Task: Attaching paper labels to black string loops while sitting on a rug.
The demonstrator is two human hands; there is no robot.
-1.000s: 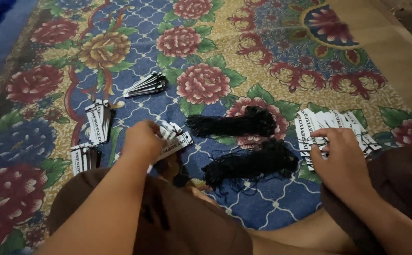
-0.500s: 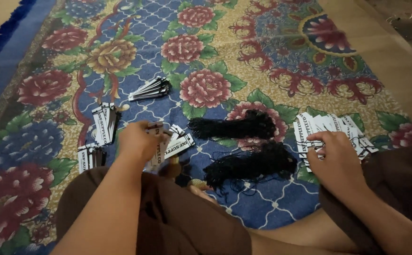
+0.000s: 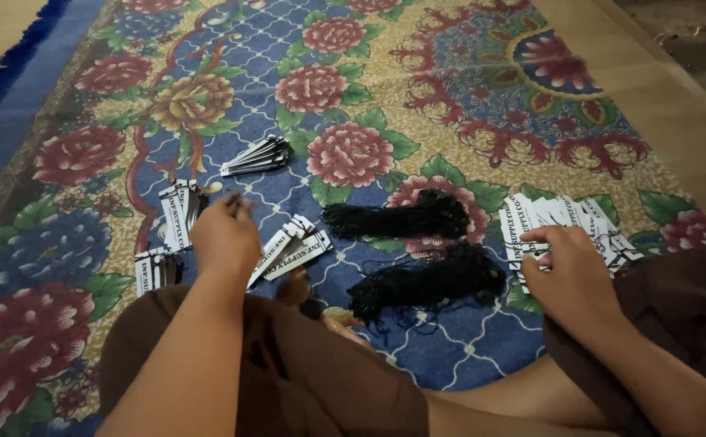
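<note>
Where the floral carpet (image 3: pixel 353 89) meets bare floor on the far left, a blue fringed edge (image 3: pixel 9 77) runs up the frame. Further in, 2 small stacks of white printed tags lie on the carpet: one low stack (image 3: pixel 152 271) close to the person's knee and one upright stack (image 3: pixel 176 212) just above it. A fanned bundle of tags (image 3: pixel 257 155) rests higher up, apart from both.

The left hand (image 3: pixel 225 236) hovers just beside the upright stack, fingers pinched narrow at the tips; something dark shows at the fingertips, but I cannot tell what it is or whether it is gripped. Just right of that hand, a loose spread of tags (image 3: pixel 290 251) lies on the blue part of the carpet.

In the middle sit 2 bunches of black string, the upper bunch (image 3: pixel 397 218) stretched across a red flower and the lower bunch (image 3: pixel 427 285) just below it, nearly touching.

On the right, the right hand (image 3: pixel 573 279) lies palm down with its fingers spread flat on a wide row of tags (image 3: pixel 567 222), pressing on the nearest ones. The person's brown clothing (image 3: pixel 304 384) fills the bottom of the view.
</note>
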